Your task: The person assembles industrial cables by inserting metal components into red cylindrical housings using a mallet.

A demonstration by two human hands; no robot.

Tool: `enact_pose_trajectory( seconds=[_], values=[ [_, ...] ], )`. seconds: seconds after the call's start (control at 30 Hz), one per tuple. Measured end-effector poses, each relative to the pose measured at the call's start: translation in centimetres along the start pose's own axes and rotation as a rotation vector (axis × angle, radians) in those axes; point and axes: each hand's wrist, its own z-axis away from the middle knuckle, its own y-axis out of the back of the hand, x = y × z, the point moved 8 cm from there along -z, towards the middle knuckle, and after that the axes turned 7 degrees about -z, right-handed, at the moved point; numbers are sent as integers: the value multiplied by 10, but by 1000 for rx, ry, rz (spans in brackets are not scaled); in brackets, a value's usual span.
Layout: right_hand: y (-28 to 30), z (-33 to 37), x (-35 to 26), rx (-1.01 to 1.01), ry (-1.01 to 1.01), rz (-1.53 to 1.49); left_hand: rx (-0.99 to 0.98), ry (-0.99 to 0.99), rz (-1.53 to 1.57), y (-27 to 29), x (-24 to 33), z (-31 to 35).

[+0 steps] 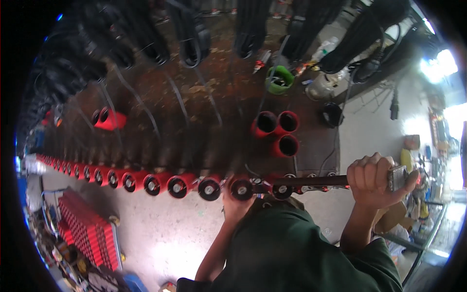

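My right hand is wrapped around a long dark bar-shaped tool, near its right end. A flat grey metal piece shows between the fingers and thumb there. The tool lies level and points left, its tip close to a red cylinder with a black inside and a pale round core. Below that cylinder, my left hand closes around it from the near side; its fingers are mostly hidden. Another red cylinder sits just right of it, partly behind the tool.
Similar red cylinders line the bench's near edge leftward. Three open red cups stand on the dark bench, with a green cup behind. Bundled black cables hang at the back. Stacked red parts rest lower left.
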Motion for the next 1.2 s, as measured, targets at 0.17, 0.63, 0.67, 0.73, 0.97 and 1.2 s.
enact_pose_trajectory(
  seconds=[0.17,0.63,0.67,0.73,0.97,1.2],
  values=[
    [23,35,-68,82,107,162,219,-322,43,20,123,-21],
    [159,119,-204,55,115,72,-221,-188,-360,-161,125,-118],
    [175,121,-217,34,122,47,-164,-166,-374,-145,140,-112],
    [215,124,-241,117,160,63,-153,-17,-362,-120,183,-96],
    [304,96,-311,522,292,-368,239,-278,247,-71,343,-11],
    [266,28,-348,-142,-127,-824,28,130,387,-230,309,61]
  ],
)
